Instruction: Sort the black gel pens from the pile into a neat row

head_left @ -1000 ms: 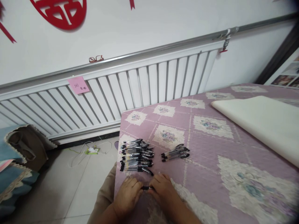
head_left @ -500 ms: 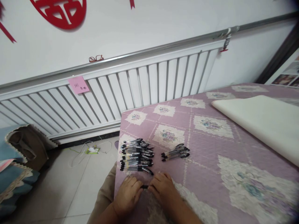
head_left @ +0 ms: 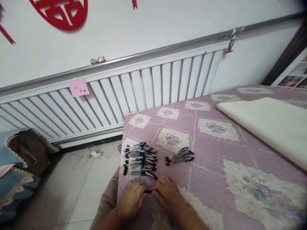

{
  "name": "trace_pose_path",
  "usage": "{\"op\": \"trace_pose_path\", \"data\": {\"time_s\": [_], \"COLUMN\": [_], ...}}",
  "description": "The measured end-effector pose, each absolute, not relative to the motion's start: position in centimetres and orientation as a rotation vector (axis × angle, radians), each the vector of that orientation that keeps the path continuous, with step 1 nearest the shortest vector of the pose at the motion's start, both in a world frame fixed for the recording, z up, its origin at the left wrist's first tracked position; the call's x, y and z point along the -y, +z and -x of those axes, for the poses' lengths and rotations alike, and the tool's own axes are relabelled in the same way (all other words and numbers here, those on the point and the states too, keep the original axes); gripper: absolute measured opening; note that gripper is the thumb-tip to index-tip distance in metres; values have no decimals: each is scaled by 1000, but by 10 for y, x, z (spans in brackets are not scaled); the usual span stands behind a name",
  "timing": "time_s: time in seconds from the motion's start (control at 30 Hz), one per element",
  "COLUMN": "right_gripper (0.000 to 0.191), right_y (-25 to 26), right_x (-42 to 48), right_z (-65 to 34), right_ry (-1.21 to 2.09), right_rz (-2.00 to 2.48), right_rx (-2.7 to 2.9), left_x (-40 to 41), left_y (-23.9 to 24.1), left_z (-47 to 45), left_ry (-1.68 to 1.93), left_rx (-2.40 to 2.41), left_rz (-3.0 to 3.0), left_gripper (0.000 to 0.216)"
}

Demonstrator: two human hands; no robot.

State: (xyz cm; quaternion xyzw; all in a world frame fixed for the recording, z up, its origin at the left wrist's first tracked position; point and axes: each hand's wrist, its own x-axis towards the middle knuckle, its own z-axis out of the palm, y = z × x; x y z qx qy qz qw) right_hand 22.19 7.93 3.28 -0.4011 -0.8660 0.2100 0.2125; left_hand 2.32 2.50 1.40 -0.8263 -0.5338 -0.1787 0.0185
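My left hand (head_left: 130, 200) and my right hand (head_left: 168, 193) rest close together on the purple patterned tablecloth (head_left: 211, 153) near its front edge. Both are closed on one black pen (head_left: 148, 191), only a short piece of which shows between the fingers. Just beyond the hands lies a large pile of black-capped clear pens (head_left: 140, 159). A smaller bundle of the same pens (head_left: 179, 156) lies to its right.
A cream folded sheet (head_left: 266, 124) covers the table's right side. A white radiator (head_left: 115, 95) with a pink note (head_left: 78, 87) and red glasses (head_left: 98, 60) runs along the wall. A draped chair (head_left: 19, 159) and cables (head_left: 93, 154) occupy the floor at left.
Hardly anything differs. The visible piece of pen between my hands is a little shorter as the fingers close in on it.
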Motion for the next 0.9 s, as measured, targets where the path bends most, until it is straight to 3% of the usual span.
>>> {"op": "trace_pose_path", "data": {"time_s": [0.13,0.27,0.4,0.57,0.77,0.9], "right_gripper": [8,26,5,3,25,4], "right_y": [36,42,42,37,38,35], "right_x": [-78,-76,-77,-80,-78,-78], "right_z": [-224,-225,-223,-223,-224,-224], "right_ry": [649,672,644,669,698,651], "right_rz": [1099,1127,1151,1089,1099,1125], "right_rx": [2367,2307,2356,2363,2305,2343], "left_x": [-25,-25,-25,-26,-26,-26], "left_y": [14,12,12,14,14,13], "left_z": [-22,-21,-21,-22,-21,-22], "left_ry": [-547,-556,-543,-536,-548,-534], "left_rx": [1655,1648,1645,1656,1659,1680], "left_rz": [2569,2570,2561,2554,2589,2588], "left_gripper": [18,18,18,17,19,18]}}
